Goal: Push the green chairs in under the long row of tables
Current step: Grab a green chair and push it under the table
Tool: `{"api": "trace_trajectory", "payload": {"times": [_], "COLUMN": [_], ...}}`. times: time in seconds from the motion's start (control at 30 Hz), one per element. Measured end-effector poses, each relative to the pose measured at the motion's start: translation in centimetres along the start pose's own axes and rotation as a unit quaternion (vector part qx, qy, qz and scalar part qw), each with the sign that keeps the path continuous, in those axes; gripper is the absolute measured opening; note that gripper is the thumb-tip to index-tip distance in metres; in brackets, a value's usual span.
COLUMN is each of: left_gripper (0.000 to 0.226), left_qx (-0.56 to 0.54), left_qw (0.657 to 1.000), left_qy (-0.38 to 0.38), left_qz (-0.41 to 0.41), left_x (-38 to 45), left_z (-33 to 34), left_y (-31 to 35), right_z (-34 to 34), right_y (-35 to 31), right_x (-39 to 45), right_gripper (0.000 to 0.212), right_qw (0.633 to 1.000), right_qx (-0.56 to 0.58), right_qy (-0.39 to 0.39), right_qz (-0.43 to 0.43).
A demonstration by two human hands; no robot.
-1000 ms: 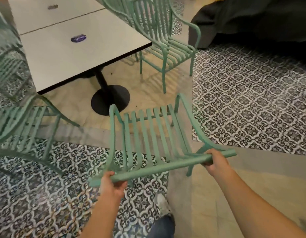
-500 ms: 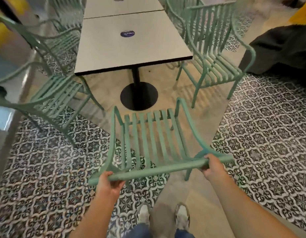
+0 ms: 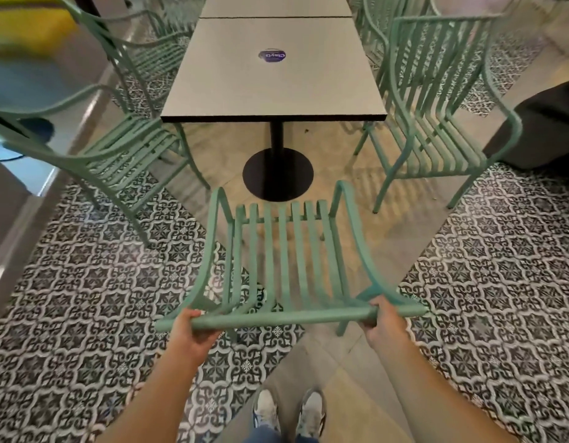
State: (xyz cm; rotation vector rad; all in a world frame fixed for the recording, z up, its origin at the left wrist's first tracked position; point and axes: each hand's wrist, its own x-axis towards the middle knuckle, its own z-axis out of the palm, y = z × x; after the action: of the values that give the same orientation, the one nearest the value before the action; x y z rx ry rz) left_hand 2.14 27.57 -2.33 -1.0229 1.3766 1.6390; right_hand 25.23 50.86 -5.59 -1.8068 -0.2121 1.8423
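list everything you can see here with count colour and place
held chair: 1, green, centre, facing the table end
side chairs: at least 2 near ones, green, one on the left, one on the right; more behind, too blurred to count
tables: 2 visible, grey tops with dark edges, in a row running away from the camera
sticker: 1, purple, on the near table top
table base: 1, black, round, on the floor under the near table
dark mass: 1, black, right edge
shoes: 2, pale, bottom centre
left hand: grips the chair's top rail
right hand: grips the same rail
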Motion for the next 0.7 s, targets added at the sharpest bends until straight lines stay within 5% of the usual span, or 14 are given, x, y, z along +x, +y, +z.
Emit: {"api": "trace_trajectory", "payload": {"times": [0.13,0.2,0.3,0.37,0.43,0.5,0.53,0.6,0.7], "left_gripper": [0.032,0.060,0.090,0.086,0.084,0.085,0.085,0.084,0.087], "left_qx": [0.029,0.098,0.322,0.514,0.636,0.715,0.745,0.781,0.825], "left_qw": [0.999,0.985,0.874,0.728,0.591,0.467,0.405,0.304,0.245], "left_qy": [0.019,0.110,0.208,0.161,0.044,-0.057,-0.094,-0.142,-0.181], "left_qz": [0.014,0.089,0.298,0.425,0.494,0.518,0.522,0.527,0.477], "left_x": [0.7,1.0,1.1,1.4,1.6,1.6,1.6,1.4,1.1], "left_z": [-0.2,-1.0,-2.5,-3.2,-3.0,-2.1,-1.6,-0.5,0.4], "left_y": [-0.6,-0.7,0.2,0.9,1.5,1.7,1.6,0.9,-0.5], "right_z": [0.0,-0.5,-1.8,-3.0,-3.9,-3.8,-3.4,-2.4,-1.0], "right_y": [0.1,0.6,-0.4,-2.2,-4.1,-5.4,-5.8,-5.8,-4.4], "right_x": [0.3,0.5,-0.9,-1.8,-2.3,-2.3,-2.2,-1.8,-1.0], "right_gripper": [0.014,0.054,0.105,0.117,0.109,0.105,0.109,0.105,0.073], "right_qw": [1.000,0.996,0.953,0.843,0.646,0.437,0.366,0.303,0.279], "right_qx": [0.011,0.004,-0.129,-0.332,-0.570,-0.744,-0.789,-0.830,-0.851], "right_qy": [0.020,0.050,0.139,0.125,0.031,-0.079,-0.121,-0.169,-0.209], "right_qz": [-0.017,-0.070,-0.235,-0.404,-0.507,-0.499,-0.479,-0.436,-0.392]}}
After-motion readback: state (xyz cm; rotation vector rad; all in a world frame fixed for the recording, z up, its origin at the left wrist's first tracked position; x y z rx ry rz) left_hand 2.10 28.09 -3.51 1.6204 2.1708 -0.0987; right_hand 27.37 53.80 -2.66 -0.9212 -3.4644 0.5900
